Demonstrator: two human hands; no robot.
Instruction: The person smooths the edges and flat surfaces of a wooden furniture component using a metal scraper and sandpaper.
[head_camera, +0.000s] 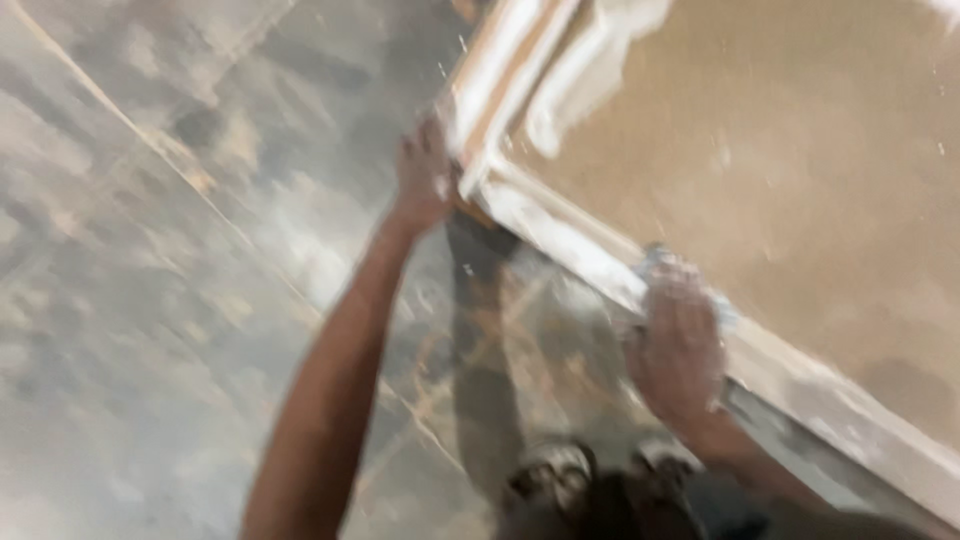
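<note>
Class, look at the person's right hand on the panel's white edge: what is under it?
A bluish pad peeks from under the right hand, pressed on the panel's dusty white edge. The hand covers most of it; blur hides what kind.

Board, upper right of frame: tan, matt, looks like fibreboard or wood, dusted with white powder. Moulded frame edge along it: pale, chalky, rough, with streaks of bare wood tone showing through. Floor, left half: grey mottled stone or tile look, slight sheen, smooth. Both hands, left hand and right hand, coated in white dust. Blur hides finer texture.
</note>
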